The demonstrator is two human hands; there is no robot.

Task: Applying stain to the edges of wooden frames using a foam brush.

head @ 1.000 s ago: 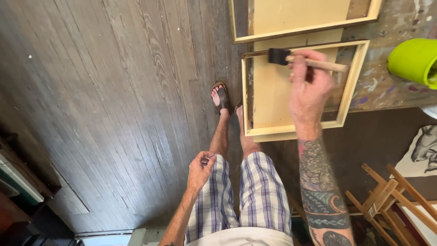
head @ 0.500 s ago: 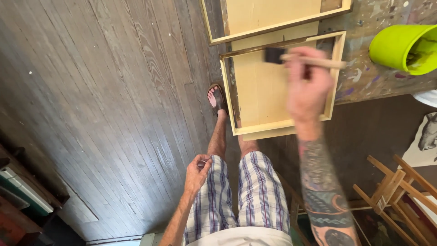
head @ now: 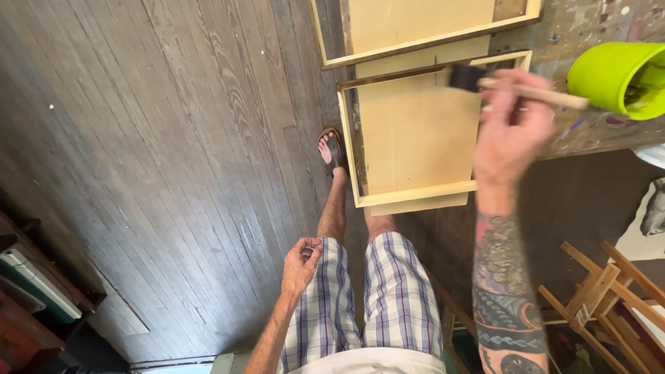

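My right hand (head: 511,135) grips a paintbrush (head: 514,86) with a wooden handle and black bristles. The bristles sit at the far edge of a pale wooden framed panel (head: 415,135) that lies on a paint-spattered table. My left hand (head: 300,266) hangs at my side by my plaid shorts, fingers curled; whether something small is in it cannot be told. A second framed panel (head: 415,28) lies just beyond the first one.
A lime-green bucket (head: 613,76) stands on the table to the right of the brush. Dark wooden floorboards (head: 159,159) spread to the left. A wooden easel or frame (head: 603,291) leans at the lower right. Stacked items (head: 34,291) sit at the lower left.
My right hand and the brush have shifted right along the panel's far edge, towards the green bucket. The view has moved, so the panels sit more central. My left hand stays at my side.
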